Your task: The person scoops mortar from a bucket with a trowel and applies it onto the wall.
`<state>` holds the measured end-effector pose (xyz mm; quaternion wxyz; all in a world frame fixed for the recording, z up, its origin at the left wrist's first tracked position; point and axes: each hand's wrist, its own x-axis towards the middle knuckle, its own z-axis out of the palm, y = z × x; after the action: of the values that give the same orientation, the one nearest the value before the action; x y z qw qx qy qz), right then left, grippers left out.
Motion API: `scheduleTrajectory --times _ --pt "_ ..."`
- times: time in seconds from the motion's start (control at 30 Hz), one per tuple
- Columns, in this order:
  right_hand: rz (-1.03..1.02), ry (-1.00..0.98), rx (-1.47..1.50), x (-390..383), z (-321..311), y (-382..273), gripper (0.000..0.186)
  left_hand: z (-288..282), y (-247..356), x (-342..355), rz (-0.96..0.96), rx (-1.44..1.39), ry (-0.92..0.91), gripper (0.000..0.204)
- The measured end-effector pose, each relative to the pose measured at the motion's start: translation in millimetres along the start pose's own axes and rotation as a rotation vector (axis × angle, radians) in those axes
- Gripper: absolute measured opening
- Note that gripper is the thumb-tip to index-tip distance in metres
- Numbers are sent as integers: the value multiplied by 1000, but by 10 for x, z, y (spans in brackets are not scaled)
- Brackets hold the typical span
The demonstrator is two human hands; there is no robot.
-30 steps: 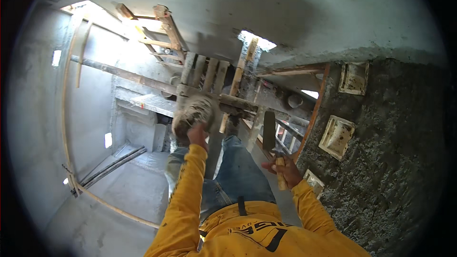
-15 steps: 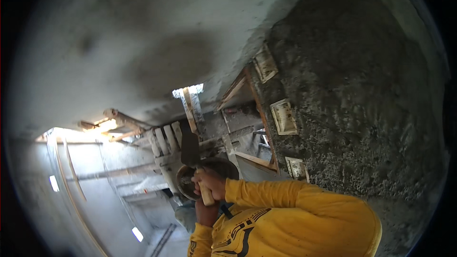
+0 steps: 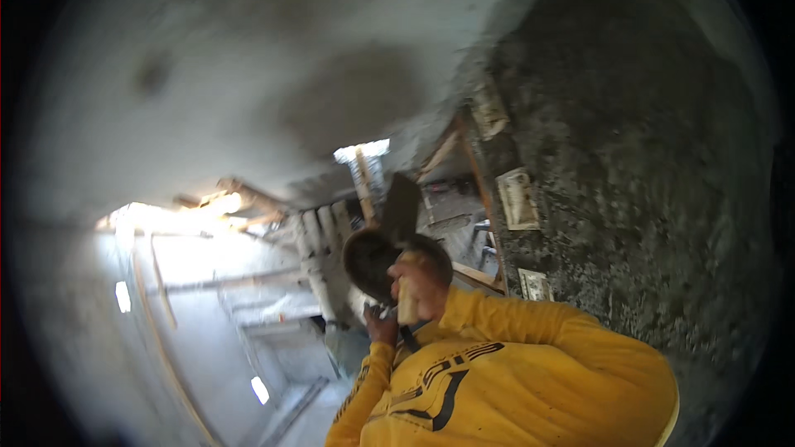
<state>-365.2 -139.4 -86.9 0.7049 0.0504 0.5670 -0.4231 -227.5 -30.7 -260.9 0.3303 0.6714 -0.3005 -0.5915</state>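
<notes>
Below the grey ceiling (image 3: pixel 273 58), two hands meet at a round pan of mortar.

Right hand (image 3: pixel 418 281) has its fingers wrapped round the wooden handle of a trowel (image 3: pixel 402 211), whose dark blade stands above the pan (image 3: pixel 373 261). Left hand (image 3: pixel 383 324) grips the pan from underneath, fingers curled at its lower rim. Rough dark plaster wall (image 3: pixel 629 174) rises just to the right, with small boxes (image 3: pixel 518 197) set into it.

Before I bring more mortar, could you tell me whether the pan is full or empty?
Cannot tell: the pan is dark inside and blurred, with the trowel over it.
</notes>
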Motion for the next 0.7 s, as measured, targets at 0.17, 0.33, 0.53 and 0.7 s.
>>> scheduleTrajectory --times 0.17,0.33,0.53,0.7 --pt "-3 -172 23 -304 38 -232 13 207 874 -184 172 -41 178 73" --pt "21 -260 41 -529 325 -431 13 16 1196 -294 202 11 343 69" --pt "69 -326 10 -622 652 -535 8 -301 1311 -315 250 276 550 56" --pt "52 -370 44 -638 890 -616 4 -634 1539 -390 194 139 508 60"
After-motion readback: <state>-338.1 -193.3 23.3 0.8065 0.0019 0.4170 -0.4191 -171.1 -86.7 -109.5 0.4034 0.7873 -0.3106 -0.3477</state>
